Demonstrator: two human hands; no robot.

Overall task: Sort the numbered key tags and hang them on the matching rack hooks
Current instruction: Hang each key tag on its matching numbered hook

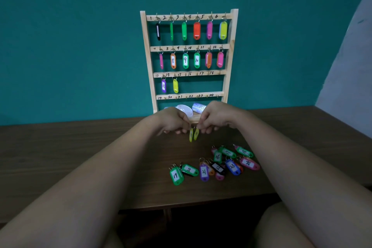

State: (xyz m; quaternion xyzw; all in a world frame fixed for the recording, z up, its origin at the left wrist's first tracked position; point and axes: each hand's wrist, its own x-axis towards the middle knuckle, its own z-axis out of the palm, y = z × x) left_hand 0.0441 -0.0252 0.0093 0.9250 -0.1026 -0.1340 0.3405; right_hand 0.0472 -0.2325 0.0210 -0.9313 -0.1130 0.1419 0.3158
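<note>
Yellow tags (193, 134) dangle, pinched by the left hand (173, 122) and right hand (214, 118) (close together, before the rack (145, 50)).

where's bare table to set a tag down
Bare brown wooden table left of the green key tag numbered 19, and right of the pink key tag numbered 24. Crowded: tags between them and the foot of the wooden rack.

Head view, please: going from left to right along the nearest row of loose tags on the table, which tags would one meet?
Green tag 19 → green tag 20 → purple tag 21 → black tag 22 → blue tag 23 → pink tag 24.
</note>
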